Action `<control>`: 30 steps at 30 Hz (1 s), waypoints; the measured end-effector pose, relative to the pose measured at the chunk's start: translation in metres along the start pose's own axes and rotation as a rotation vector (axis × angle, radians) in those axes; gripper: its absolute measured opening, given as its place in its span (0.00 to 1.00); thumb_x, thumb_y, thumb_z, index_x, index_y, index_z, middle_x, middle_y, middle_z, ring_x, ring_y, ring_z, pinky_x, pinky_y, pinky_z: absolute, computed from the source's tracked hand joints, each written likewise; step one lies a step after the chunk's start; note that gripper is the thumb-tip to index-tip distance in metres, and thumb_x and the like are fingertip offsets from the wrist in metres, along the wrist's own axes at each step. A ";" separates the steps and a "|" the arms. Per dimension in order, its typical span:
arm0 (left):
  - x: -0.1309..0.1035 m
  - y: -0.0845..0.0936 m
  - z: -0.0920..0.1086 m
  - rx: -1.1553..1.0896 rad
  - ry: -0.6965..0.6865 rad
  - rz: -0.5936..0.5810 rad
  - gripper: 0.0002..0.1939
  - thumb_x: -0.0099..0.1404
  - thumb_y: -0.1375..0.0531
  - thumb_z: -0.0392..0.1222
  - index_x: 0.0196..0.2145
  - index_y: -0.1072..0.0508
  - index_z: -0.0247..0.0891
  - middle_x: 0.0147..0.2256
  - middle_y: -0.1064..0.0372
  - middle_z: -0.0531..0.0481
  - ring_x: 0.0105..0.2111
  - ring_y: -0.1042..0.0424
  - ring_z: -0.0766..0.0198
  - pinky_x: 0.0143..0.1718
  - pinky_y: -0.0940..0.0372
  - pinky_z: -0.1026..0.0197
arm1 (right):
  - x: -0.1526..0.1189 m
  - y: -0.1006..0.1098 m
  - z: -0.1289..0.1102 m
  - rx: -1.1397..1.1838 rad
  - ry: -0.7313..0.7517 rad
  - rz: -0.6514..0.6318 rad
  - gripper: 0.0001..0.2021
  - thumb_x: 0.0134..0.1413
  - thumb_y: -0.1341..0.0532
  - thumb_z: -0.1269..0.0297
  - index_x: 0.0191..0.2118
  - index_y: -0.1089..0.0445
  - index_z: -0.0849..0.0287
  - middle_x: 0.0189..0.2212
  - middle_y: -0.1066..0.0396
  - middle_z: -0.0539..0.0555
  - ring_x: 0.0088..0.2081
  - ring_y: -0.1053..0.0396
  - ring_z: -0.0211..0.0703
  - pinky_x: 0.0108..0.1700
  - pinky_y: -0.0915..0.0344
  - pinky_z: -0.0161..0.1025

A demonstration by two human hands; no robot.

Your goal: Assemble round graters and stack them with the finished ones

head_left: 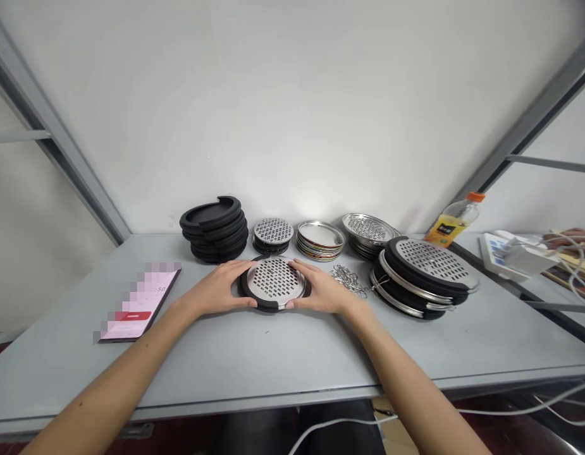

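Between my hands on the grey table lies a round perforated metal disc [276, 279] set in a black rim [267, 304]. My left hand [224, 288] curls around the rim's left side, thumb at the near edge and fingers on the far side. From the right, my right hand [317, 289] grips the same disc in a matching way. Just right of that hand is a loose heap of metal wire hooks [349, 280]. Behind the disc stand a stack of small perforated discs [273, 231] and a stack of shiny round metal plates [320, 235].
Black notched rings [214, 229] are stacked at the back left, near a phone [138, 303]. Larger perforated plates [368, 227] and a pile of black-rimmed discs [427, 262] stand right. Behind are a yellow-labelled bottle [446, 229], a power strip [503, 256] and another person's hand [571, 237].
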State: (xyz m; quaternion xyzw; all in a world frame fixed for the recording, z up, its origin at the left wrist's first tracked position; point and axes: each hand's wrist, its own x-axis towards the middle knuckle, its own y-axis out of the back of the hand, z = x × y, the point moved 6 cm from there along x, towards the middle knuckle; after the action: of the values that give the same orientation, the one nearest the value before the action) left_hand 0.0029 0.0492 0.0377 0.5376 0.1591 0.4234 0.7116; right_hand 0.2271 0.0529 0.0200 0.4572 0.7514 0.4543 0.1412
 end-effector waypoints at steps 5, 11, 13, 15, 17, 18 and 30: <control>0.000 -0.001 -0.002 0.008 0.009 0.008 0.44 0.54 0.36 0.64 0.62 0.41 0.42 0.61 0.41 0.44 0.60 0.42 0.46 0.60 0.44 0.46 | 0.000 0.000 0.001 -0.004 0.009 0.020 0.52 0.35 0.32 0.40 0.66 0.47 0.60 0.64 0.47 0.66 0.64 0.47 0.61 0.63 0.48 0.57; 0.000 -0.001 -0.002 -0.006 0.031 0.019 0.45 0.53 0.36 0.64 0.62 0.41 0.41 0.60 0.39 0.43 0.58 0.39 0.46 0.59 0.42 0.48 | 0.002 -0.003 -0.003 -0.006 0.004 0.019 0.53 0.35 0.33 0.38 0.65 0.46 0.62 0.64 0.47 0.67 0.64 0.48 0.61 0.63 0.47 0.56; 0.000 -0.002 -0.002 -0.012 0.038 0.021 0.45 0.52 0.36 0.65 0.62 0.41 0.41 0.59 0.39 0.43 0.58 0.39 0.46 0.58 0.42 0.48 | 0.002 -0.003 -0.003 -0.001 0.002 0.015 0.53 0.36 0.33 0.38 0.65 0.47 0.62 0.64 0.48 0.66 0.65 0.48 0.61 0.64 0.48 0.56; 0.000 -0.002 -0.002 -0.013 0.050 0.022 0.46 0.52 0.36 0.64 0.62 0.42 0.42 0.60 0.39 0.44 0.58 0.39 0.45 0.58 0.42 0.47 | 0.002 -0.004 -0.003 0.001 0.003 0.015 0.53 0.36 0.32 0.38 0.66 0.47 0.61 0.65 0.49 0.66 0.65 0.49 0.61 0.64 0.48 0.56; 0.000 -0.002 -0.002 -0.013 0.055 0.021 0.46 0.52 0.35 0.64 0.63 0.42 0.43 0.60 0.39 0.44 0.58 0.39 0.45 0.58 0.42 0.47 | 0.002 -0.004 -0.003 0.000 0.010 0.018 0.53 0.36 0.32 0.39 0.66 0.47 0.61 0.65 0.49 0.66 0.65 0.49 0.61 0.64 0.48 0.57; 0.000 -0.002 -0.001 -0.015 0.049 0.019 0.45 0.52 0.35 0.64 0.63 0.42 0.43 0.60 0.39 0.44 0.58 0.40 0.45 0.58 0.42 0.47 | 0.002 -0.003 -0.003 -0.001 0.016 0.019 0.53 0.36 0.32 0.39 0.66 0.47 0.61 0.65 0.49 0.66 0.65 0.48 0.62 0.64 0.48 0.57; 0.000 -0.008 -0.005 -0.055 0.009 -0.071 0.52 0.53 0.37 0.65 0.66 0.52 0.39 0.65 0.51 0.40 0.63 0.48 0.45 0.63 0.49 0.47 | 0.003 0.005 0.004 -0.004 0.037 0.037 0.55 0.35 0.32 0.39 0.66 0.50 0.64 0.63 0.46 0.70 0.62 0.45 0.64 0.62 0.46 0.58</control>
State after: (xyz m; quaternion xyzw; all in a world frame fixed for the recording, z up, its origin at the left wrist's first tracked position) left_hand 0.0024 0.0518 0.0288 0.5102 0.1695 0.4045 0.7398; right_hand 0.2305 0.0583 0.0222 0.4622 0.7444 0.4667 0.1197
